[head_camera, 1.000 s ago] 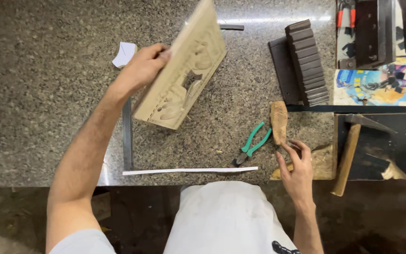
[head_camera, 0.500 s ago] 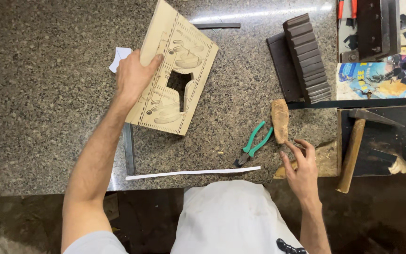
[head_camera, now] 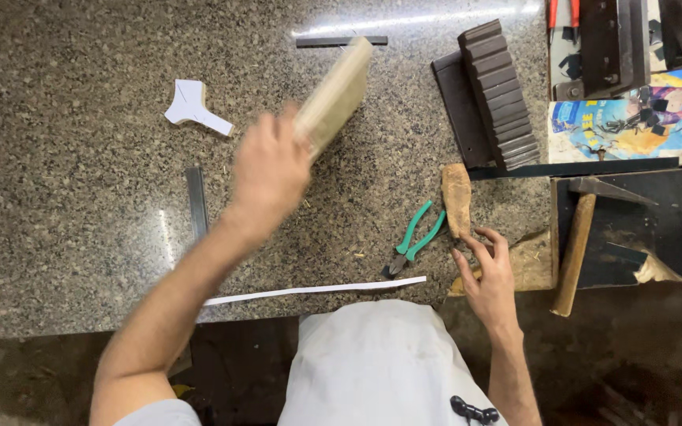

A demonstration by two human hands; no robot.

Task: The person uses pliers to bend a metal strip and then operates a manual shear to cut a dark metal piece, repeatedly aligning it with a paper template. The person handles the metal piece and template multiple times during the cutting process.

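Note:
My left hand [head_camera: 268,167] grips a pale carved wooden panel [head_camera: 335,95] and holds it on edge above the speckled stone table [head_camera: 65,197]; both are blurred by motion. My right hand [head_camera: 485,272] rests at the table's near edge, its fingers closed on the lower end of a brown wooden tool handle [head_camera: 457,199] that lies on the table. Green-handled pliers [head_camera: 414,239] lie just left of that hand.
A white paper cutout [head_camera: 192,107] and a metal ruler [head_camera: 196,201] lie left, a long white strip [head_camera: 315,289] near the front edge. A dark ridged block [head_camera: 500,93], a dark bar [head_camera: 341,41], a hammer [head_camera: 578,237] and a colourful printed sheet [head_camera: 629,122] sit right.
My left hand has swung the carved panel from lying face-up to standing on edge, moving right. The right hand stays on the wooden handle.

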